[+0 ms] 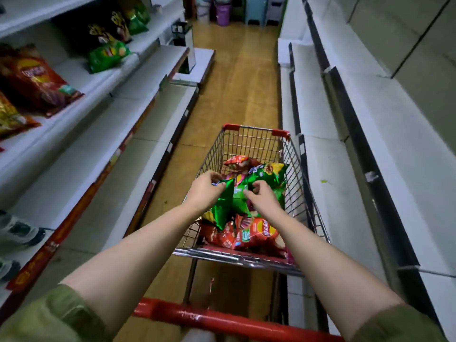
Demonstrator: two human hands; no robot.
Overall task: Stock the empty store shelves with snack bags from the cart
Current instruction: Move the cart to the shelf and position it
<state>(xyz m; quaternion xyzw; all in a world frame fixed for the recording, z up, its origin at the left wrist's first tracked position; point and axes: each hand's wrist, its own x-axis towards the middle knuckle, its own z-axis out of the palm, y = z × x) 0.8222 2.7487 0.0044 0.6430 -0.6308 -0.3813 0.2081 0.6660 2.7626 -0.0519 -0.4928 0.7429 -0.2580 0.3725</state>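
Note:
A wire shopping cart (254, 141) with red corners stands in the aisle below me, holding several snack bags. My left hand (206, 190) grips the top edge of a green snack bag (228, 206) over the basket. My right hand (262, 198) pinches the same green bag near its middle. A second green bag (270, 175) lies behind it, and red bags (256, 233) lie underneath at the near end. On the left shelves (81, 124) lie a red bag (37, 80), a green bag (107, 55) and dark bags (108, 28).
The cart's red handle (222, 319) is right below me. White shelves (370, 144) run along the right side of the narrow aisle. Shoes (19, 230) sit on a low left shelf. Bins and stools (223, 11) stand at the aisle's far end on the wooden floor.

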